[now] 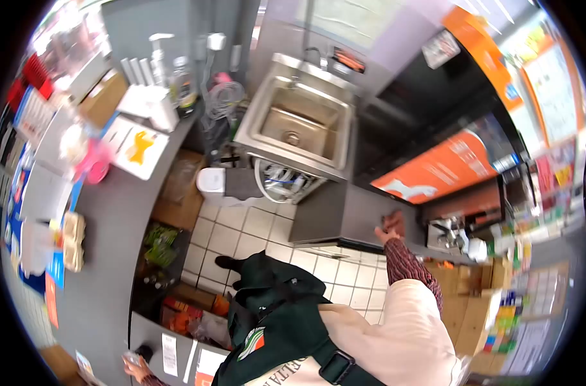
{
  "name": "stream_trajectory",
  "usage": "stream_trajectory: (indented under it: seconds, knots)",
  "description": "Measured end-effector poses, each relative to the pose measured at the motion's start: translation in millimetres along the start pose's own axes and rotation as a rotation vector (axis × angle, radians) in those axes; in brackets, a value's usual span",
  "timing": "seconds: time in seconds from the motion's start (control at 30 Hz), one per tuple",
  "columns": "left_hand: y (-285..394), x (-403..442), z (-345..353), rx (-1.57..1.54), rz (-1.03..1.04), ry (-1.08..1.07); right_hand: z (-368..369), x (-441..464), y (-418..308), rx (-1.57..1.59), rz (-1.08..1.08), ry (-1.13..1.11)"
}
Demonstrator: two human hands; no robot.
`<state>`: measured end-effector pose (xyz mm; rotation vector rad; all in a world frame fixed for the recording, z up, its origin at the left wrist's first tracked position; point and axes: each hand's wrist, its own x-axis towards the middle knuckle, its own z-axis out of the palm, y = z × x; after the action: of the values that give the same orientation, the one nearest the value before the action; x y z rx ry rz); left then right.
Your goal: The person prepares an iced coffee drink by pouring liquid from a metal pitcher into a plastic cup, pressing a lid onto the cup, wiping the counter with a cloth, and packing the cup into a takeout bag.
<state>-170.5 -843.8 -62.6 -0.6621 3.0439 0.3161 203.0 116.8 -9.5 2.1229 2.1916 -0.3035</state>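
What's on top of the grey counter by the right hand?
A reddish-brown item by the right hand, too blurred to identify. The counter surface beneath them is hidden from view.

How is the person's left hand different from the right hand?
The left hand is at the left counter, near the picture's bottom edge; the right hand is higher, by the grey cabinet. The left hand is at a small clear object, the right hand at a reddish-brown item, both blurred. Little sleeve shows behind the left hand, much more behind the right hand. Both hands are bare, with dark sleeves.
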Motion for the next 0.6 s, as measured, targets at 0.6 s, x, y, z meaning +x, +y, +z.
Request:
stream_trajectory:
  seconds: [0.6]
  knots:
    - [137.8,-60.0,-100.6,0.141,-0.129,-0.312,68.8,-143.8,-396.4,-0.303,-1.636,-0.809]
